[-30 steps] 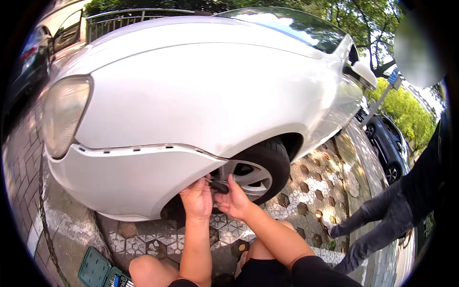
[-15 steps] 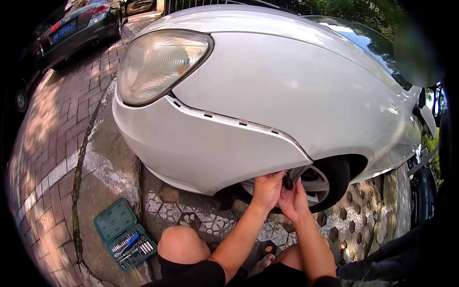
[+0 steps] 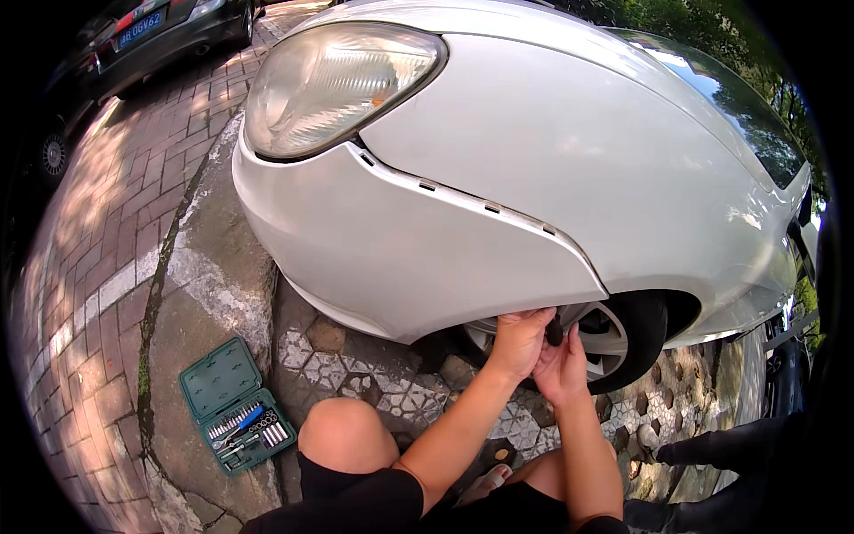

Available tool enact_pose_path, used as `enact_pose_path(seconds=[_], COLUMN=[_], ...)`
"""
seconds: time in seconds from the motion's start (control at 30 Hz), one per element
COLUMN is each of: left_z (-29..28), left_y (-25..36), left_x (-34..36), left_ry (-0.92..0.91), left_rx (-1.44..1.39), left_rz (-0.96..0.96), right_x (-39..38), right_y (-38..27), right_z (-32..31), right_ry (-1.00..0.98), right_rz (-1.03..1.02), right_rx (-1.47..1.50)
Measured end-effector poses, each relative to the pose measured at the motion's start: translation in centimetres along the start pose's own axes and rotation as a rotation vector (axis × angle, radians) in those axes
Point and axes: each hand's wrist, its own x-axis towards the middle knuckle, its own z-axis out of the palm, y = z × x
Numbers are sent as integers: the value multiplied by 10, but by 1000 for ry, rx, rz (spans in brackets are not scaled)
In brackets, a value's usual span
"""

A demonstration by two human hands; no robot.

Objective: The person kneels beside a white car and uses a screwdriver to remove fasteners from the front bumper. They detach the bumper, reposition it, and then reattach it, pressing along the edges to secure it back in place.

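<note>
Both my hands are together at the lower rear corner of the white car's front bumper (image 3: 400, 240), just in front of the wheel (image 3: 614, 343). A short black tool handle (image 3: 554, 330) stands between them, its upper end hidden under the bumper edge. My right hand (image 3: 562, 369), palm up, is closed round the handle from below. Against the bumper's lower edge, my left hand (image 3: 520, 345) is closed with its fingertips curled by the handle; what they grip is hidden. Along its top seam, the bumper sits apart from the fender (image 3: 569, 151), showing several slots.
An opened green socket set case (image 3: 222, 383) lies on the stone kerb (image 3: 218, 276) at left, holding sockets and a blue-handled ratchet. My bent knee (image 3: 347, 432) is beside it. Another person's dark-trousered leg (image 3: 729, 445) is at right. A dark car (image 3: 178, 44) stands far left.
The view has shifted, so the car and toolbox sit higher and further right in it. My hands keep their place at the bumper corner, with the handle more upright between them.
</note>
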Motion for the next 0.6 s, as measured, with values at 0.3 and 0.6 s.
enact_pose_path(seconds=[0.3,0.6], left_z=[13,21], left_y=[0,3], left_x=[-1,-1], left_ry=[-46,2], left_rx=[-21,-12], left_rz=[13,60], right_x=[11,1], right_y=[-7,-7], right_z=[-33,-24], right_ry=[17,-35], right_rz=[-96,164], right_rx=[124,-86])
